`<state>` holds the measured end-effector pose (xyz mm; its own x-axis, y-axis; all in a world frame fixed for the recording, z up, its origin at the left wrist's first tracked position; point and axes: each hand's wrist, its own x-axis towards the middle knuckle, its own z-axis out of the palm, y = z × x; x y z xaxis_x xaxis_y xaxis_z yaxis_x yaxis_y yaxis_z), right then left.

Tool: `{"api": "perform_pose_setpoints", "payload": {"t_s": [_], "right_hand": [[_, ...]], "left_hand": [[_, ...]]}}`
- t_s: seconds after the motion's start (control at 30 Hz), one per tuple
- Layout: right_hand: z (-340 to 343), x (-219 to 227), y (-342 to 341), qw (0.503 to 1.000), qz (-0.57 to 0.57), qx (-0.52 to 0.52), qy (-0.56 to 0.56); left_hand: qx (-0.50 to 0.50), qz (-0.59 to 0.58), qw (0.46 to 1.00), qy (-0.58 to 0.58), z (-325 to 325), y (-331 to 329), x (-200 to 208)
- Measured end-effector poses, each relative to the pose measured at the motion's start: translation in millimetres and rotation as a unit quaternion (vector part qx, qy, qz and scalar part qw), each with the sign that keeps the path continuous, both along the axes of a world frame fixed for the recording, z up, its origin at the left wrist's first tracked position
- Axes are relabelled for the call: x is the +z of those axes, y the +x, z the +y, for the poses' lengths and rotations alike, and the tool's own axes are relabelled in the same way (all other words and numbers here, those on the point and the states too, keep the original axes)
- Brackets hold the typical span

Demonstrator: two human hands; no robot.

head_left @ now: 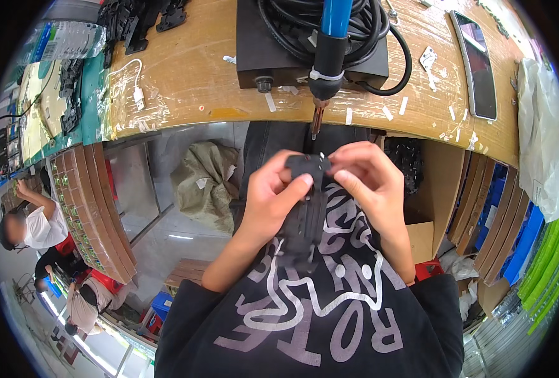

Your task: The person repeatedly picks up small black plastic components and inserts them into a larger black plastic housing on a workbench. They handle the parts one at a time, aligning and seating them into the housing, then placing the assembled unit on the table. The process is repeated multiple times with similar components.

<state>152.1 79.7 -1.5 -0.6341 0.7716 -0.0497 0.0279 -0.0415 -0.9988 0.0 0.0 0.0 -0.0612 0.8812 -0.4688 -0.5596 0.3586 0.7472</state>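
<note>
Left hand: your left hand grips a black plastic part, thumb pressed on its upper end and fingers curled round the outer side.
Right hand: your right hand is half curled at the part's upper right edge, thumb and fingertips drawn close together; you cannot tell from here whether a small piece sits between them.
Black part: it is in front of your chest, just short of the near edge of the surface, its long body pointing down toward your dark printed shirt; the lower end is blurred.
Hanging tool: a blue-and-black tool points its metal tip down between the surface's edge and your hands, apart from the part in this view.
Black box: behind the tool, a black box stands on the surface with a coiled black cable on top.
Right of the box: a phone lies near white scraps.
Left of the box: a white cable lies near more black parts.
Below the surface: a rumpled sack is on your left, an open carton on your right.
Far left: a person in a white top sits well apart from you.
</note>
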Motion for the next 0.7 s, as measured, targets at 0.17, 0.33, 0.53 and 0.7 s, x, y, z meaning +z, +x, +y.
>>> {"api": "perform_pose_setpoints", "payload": {"t_s": [0.17,0.33,0.53,0.7], "right_hand": [[-5,11,-3,0.938,0.001,0.024,-0.346],[-9,11,-6,0.932,0.024,0.028,-0.359],[-8,13,-6,0.939,0.018,0.027,-0.341],[-9,14,-7,0.939,0.029,0.02,-0.342]], "left_hand": [[0.072,0.097,0.993,0.014,8,5,-2],[0.078,0.138,0.987,0.021,10,6,-2],[0.076,0.15,0.985,0.027,10,5,-2],[0.079,0.158,0.984,0.024,11,6,-1]]}}
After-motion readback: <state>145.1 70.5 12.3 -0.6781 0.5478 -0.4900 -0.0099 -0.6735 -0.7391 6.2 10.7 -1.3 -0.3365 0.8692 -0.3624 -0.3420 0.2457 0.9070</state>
